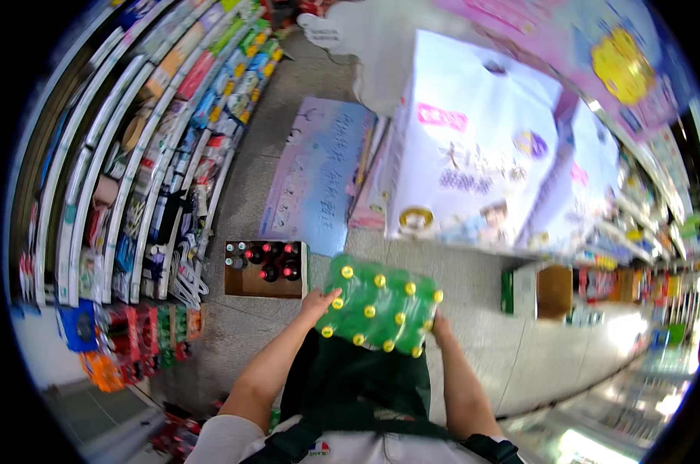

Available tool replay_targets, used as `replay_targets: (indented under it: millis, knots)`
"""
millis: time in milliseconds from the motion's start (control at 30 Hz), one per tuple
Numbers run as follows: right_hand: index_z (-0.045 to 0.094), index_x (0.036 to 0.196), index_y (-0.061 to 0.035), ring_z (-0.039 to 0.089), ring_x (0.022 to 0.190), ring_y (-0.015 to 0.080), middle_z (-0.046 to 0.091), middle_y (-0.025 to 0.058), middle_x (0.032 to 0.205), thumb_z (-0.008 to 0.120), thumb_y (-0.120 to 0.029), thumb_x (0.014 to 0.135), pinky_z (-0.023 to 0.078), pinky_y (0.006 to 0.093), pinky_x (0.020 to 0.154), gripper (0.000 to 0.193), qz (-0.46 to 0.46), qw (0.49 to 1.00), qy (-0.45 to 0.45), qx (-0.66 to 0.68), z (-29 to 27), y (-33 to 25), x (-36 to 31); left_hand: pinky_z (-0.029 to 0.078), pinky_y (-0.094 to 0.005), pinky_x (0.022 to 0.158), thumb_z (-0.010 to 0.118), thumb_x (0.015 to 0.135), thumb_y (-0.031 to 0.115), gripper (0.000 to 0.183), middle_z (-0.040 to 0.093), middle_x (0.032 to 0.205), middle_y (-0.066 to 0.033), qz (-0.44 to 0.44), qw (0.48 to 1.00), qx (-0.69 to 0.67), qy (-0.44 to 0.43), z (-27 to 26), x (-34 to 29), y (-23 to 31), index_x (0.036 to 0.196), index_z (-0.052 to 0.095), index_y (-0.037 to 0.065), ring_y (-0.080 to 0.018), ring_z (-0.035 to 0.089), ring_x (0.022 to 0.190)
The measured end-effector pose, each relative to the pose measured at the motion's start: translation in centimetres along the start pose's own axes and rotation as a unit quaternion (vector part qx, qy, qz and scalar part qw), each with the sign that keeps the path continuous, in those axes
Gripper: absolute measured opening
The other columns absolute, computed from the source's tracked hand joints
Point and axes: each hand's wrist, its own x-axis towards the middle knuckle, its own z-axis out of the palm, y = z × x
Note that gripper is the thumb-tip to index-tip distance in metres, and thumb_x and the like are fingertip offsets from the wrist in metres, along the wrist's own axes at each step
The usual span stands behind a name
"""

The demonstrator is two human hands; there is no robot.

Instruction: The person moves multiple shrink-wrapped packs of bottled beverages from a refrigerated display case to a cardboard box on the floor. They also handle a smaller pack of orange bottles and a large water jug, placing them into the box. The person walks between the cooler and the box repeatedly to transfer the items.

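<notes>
A shrink-wrapped pack of green bottles with yellow caps [382,307] is held in front of my body, tilted a little, caps toward me. My left hand [317,306] grips its left side, thumb on top near a cap. My right hand [441,328] is on its right side, its fingers partly hidden by the pack. Just left of the pack, an open cardboard box [304,272] stands on the floor. Inside it are several dark bottles with red caps [271,260] and a few smaller bottles with pale caps.
Long store shelves [137,166] of small goods run along the left. Below them stand packs of bottled drinks [145,340]. Ahead lies a pink and blue printed board [319,170], beside large white-purple packages [474,147]. Another open cardboard box [554,291] stands at the right.
</notes>
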Motion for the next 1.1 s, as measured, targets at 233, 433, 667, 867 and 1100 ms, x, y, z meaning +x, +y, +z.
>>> replay_targets:
  millis: [233,433,667,867,1100]
  knots:
    - [0.046,0.133,-0.0051,0.055,0.109,0.0258,0.054,0.01,0.126,0.037,-0.051,0.098,0.047,0.0392,0.092,0.059,0.183,0.926,-0.138,0.3,2.9,7.3,7.3,0.051,-0.0411,0.07,0.068,0.064,0.071,0.076,0.068,0.084,-0.0161,0.034,0.997,0.069,0.029,4.6,6.5,-4.5,0.095,0.066,0.001,-0.0322,0.066,0.079]
    - [0.045,0.133,-0.0077,0.051,0.114,0.0247,0.055,0.0072,0.127,0.036,-0.046,0.099,0.043,0.0394,0.098,0.052,0.218,0.909,-0.181,0.305,3.2,8.4,11.3,0.048,-0.0419,0.064,0.069,0.067,0.067,0.064,0.064,0.072,-0.0098,0.048,0.993,-0.049,0.098,8.9,9.1,-9.3,0.092,0.069,0.008,-0.0285,0.065,0.071]
    - [0.046,0.132,-0.006,0.054,0.111,0.0232,0.057,0.007,0.123,0.042,-0.043,0.099,0.045,0.0356,0.095,0.05,0.207,0.928,-0.151,0.271,3.5,3.8,15.7,0.047,-0.0412,0.065,0.072,0.068,0.061,0.059,0.062,0.069,-0.0107,-0.009,0.984,-0.134,0.121,12.0,14.2,-13.0,0.081,0.065,0.004,-0.0286,0.062,0.066]
    - [0.048,0.131,-0.0066,0.054,0.111,0.0241,0.058,0.0056,0.123,0.043,-0.039,0.099,0.045,0.0346,0.093,0.046,0.13,0.902,-0.159,0.379,5.1,4.4,24.9,0.042,-0.0382,0.064,0.074,0.071,0.059,0.061,0.051,0.076,-0.0091,0.049,0.971,-0.207,0.108,10.6,22.4,-10.6,0.083,0.051,0.003,-0.0233,0.054,0.073]
    - [0.048,0.131,-0.0084,0.054,0.114,0.0224,0.057,0.0051,0.127,0.04,-0.04,0.099,0.042,0.0375,0.1,0.045,0.051,0.898,-0.143,0.413,9.6,1.9,33.7,0.045,-0.0389,0.064,0.074,0.07,0.057,0.06,0.058,0.076,-0.0121,0.085,0.98,-0.137,0.119,10.5,32.3,-10.9,0.084,0.055,0.002,-0.0264,0.058,0.072]
